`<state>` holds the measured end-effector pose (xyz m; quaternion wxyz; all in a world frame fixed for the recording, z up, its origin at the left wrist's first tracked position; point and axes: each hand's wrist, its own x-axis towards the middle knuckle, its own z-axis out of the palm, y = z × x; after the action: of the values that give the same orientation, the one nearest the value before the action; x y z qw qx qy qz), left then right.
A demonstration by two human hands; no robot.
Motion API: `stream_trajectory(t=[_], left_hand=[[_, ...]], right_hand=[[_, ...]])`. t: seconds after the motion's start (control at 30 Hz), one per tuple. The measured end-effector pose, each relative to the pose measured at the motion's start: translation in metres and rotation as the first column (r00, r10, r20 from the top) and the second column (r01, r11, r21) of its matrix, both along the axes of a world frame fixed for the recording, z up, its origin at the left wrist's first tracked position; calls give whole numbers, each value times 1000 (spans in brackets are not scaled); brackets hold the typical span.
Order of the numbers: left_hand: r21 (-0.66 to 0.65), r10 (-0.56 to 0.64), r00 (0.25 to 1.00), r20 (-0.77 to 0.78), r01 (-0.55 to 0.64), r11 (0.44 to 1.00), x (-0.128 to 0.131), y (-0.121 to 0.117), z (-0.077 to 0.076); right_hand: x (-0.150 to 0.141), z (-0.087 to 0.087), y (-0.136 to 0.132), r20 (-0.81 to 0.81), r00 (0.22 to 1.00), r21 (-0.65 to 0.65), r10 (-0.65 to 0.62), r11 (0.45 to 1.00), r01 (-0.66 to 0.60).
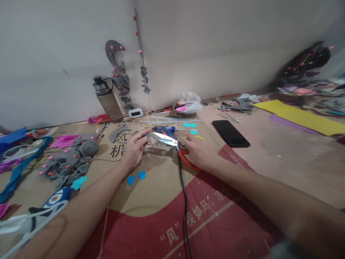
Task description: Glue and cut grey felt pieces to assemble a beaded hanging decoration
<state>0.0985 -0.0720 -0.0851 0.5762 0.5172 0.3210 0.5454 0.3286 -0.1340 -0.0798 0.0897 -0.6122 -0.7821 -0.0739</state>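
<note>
My right hand (201, 149) grips a pair of scissors (172, 141) by the orange handles. The blades point left, toward my left hand. Opposite, my left hand (136, 149) has its thumb and fingers drawn together near the blade tips; whatever lies in the pinch is too small to make out. Just behind the scissors lies a blue glue gun (168, 130), and a black cord (184, 201) runs toward me. Two blue heart cutouts (137, 177) rest on the cardboard (151, 201). A grey yarn strand leads from a yarn ball (88, 146) toward my left wrist.
Left lie grey felt pieces with pompoms (64, 162) and blue ribbon (16, 176). A bottle (109, 104) and small clock (135, 113) stand by the wall. Behind are glue sticks (172, 119) and a bowl (185, 112). Right: a phone (231, 133) and yellow sheet (299, 117).
</note>
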Motion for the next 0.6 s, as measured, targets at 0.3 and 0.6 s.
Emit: stream_trajectory(t=[0.3, 0.6], left_hand=[[46, 109, 975, -192, -102, 994, -3, 10, -11], [-51, -43, 999, -1, 42, 998, 1, 1, -1]], right_hand=[[1, -3, 1, -34, 999, -4, 12, 1000, -12], [-1, -1, -2, 4, 999, -16, 35, 999, -35]])
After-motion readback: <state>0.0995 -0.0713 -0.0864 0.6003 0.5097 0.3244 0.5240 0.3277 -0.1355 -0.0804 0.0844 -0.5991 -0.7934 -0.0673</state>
